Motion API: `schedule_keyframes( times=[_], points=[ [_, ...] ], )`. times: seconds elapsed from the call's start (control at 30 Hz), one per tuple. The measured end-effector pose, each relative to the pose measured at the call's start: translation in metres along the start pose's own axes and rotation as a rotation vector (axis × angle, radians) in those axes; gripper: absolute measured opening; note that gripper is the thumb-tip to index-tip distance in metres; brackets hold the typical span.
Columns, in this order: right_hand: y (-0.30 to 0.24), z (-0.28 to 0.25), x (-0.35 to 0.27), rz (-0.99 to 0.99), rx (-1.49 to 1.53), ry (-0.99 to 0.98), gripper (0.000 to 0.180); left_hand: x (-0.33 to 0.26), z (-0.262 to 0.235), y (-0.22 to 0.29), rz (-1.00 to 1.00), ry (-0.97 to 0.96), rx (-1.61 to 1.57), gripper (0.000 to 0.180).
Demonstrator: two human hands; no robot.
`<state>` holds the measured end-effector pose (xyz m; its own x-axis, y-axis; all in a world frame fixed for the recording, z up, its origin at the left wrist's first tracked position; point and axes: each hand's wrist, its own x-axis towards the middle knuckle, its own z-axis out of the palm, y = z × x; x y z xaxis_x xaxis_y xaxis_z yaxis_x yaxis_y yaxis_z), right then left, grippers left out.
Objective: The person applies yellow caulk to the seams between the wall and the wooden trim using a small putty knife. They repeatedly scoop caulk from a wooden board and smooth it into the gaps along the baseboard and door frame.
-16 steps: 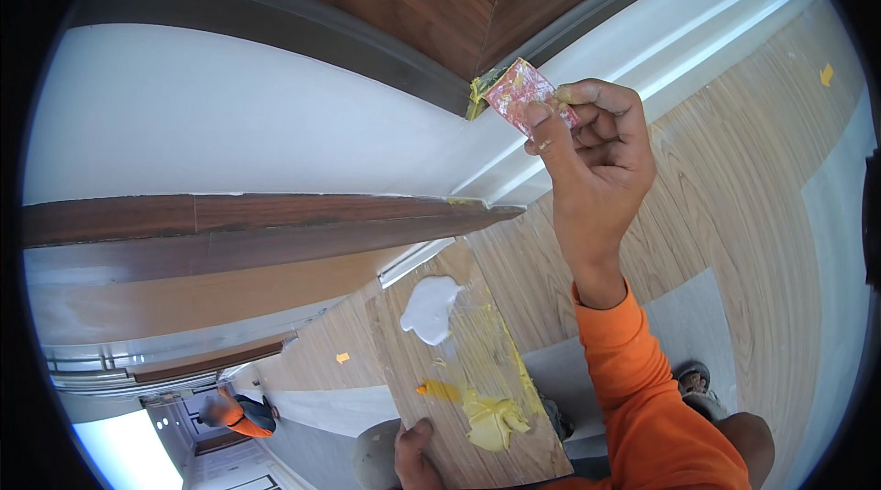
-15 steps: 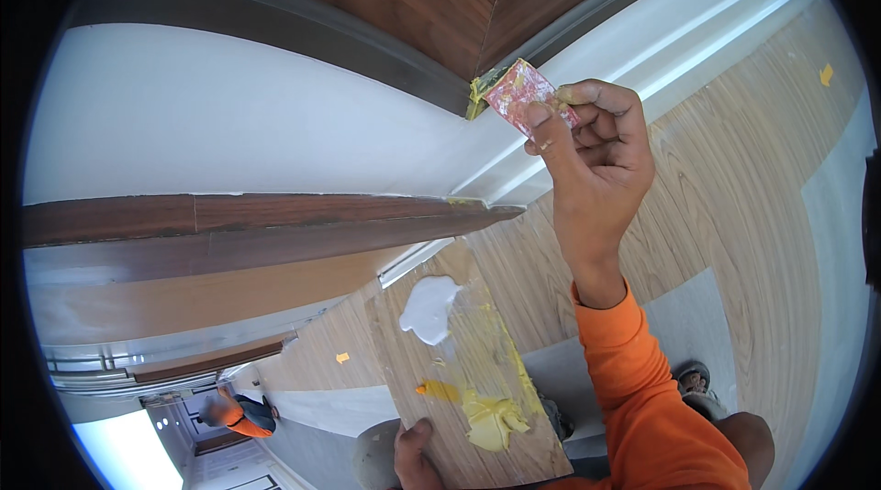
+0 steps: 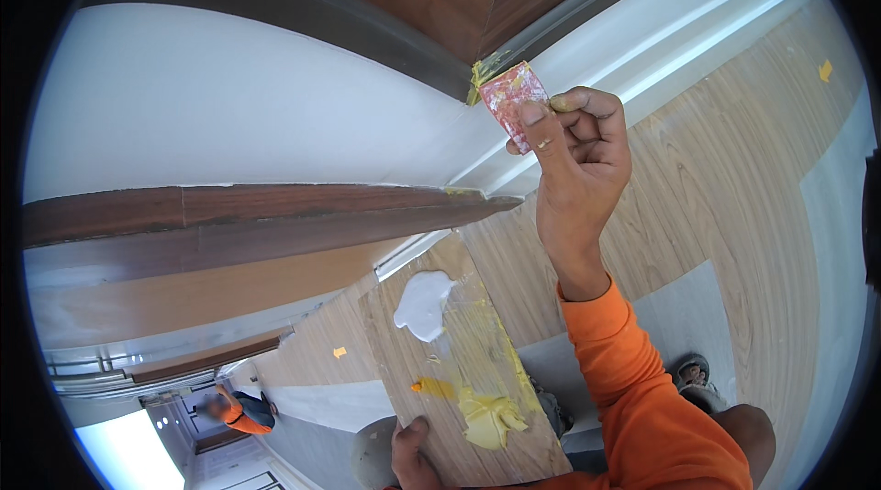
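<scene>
Pinched between thumb and fingers of my right hand [image 3: 583, 169] is a small flat reddish scraper [image 3: 511, 97], smeared with white and yellow paste. Its upper edge meets the yellow-filled corner joint [image 3: 477, 82] of the dark trim [image 3: 404, 57], below the brown wood panels. Low in the view, my left hand [image 3: 413, 453] grips the near left edge of a wood-look board [image 3: 404, 389], thumb on top. On that board lie a white paste blob [image 3: 424, 305], a yellow putty mound [image 3: 491, 420] and an orange-yellow streak [image 3: 433, 388].
A white wall panel [image 3: 229, 95] sits left of the corner, above a dark wood ledge [image 3: 321, 207]. Wood-look floor [image 3: 679, 187] and grey sheeting [image 3: 679, 311] spread to the right. A person in an orange top [image 3: 240, 415] is far off at lower left.
My right hand and the scraper have shifted slightly left, and the scraper is turned more upright at the corner. My left hand still holds the board.
</scene>
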<state>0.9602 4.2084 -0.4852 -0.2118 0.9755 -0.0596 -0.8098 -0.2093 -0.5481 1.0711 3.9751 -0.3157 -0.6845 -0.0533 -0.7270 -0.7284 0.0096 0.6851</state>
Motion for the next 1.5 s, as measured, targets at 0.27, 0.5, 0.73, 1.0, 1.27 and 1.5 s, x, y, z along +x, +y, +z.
schedule_keyframes(
  times=[0.27,0.5,0.73,1.0,1.27,1.5],
  points=[
    [0.013,0.012,-0.016,0.124,0.115,0.003,0.021,0.005,-0.014,0.012,0.004,-0.001,-0.002,0.059],
    [0.016,0.011,-0.038,0.282,0.203,0.048,0.020,0.004,-0.021,0.016,0.009,-0.007,-0.011,0.060],
    [0.003,0.026,-0.021,0.134,0.218,0.007,0.019,0.001,-0.020,0.016,0.030,-0.045,-0.005,0.061],
    [-0.045,0.003,-0.023,0.197,0.104,0.019,0.016,-0.053,-0.005,0.010,0.071,-0.159,0.013,0.061],
    [-0.200,0.006,-0.009,0.094,0.237,-0.020,0.019,-0.164,0.014,-0.017,0.016,-0.216,0.026,0.064],
    [-0.356,-0.023,-0.016,0.059,0.247,-0.420,0.022,-0.227,0.039,-0.087,-0.008,-0.290,0.057,0.066]
  ],
)
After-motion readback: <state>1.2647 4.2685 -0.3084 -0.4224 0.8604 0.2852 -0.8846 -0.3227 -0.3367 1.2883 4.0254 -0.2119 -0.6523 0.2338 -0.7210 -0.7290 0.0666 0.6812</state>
